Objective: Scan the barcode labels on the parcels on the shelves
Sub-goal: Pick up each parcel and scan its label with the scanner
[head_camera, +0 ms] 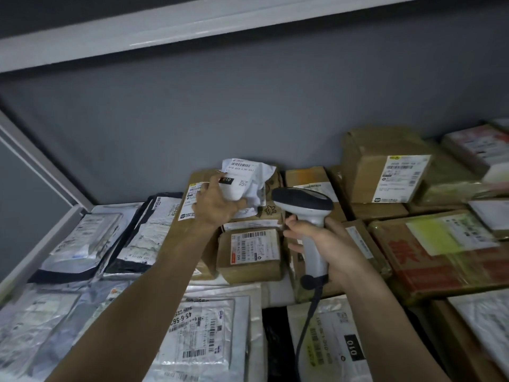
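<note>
My left hand [217,204] grips a small crumpled white parcel [249,179] at the back middle of the shelf, tilted so its barcode label faces me. Just right of it, my right hand [325,249] holds a grey and white barcode scanner [305,208] by the handle, its dark head level with the parcel and turned toward it. The scanner's cable [305,329] hangs down over the front parcels. A small brown box [249,253] with a barcode label lies between my two arms.
Plastic mailer bags [91,244] cover the shelf's left side and front. Brown cardboard boxes [385,175] are stacked at the back right, and a red-printed box [440,257] lies on the right. A grey wall stands behind, with another shelf board [192,26] overhead.
</note>
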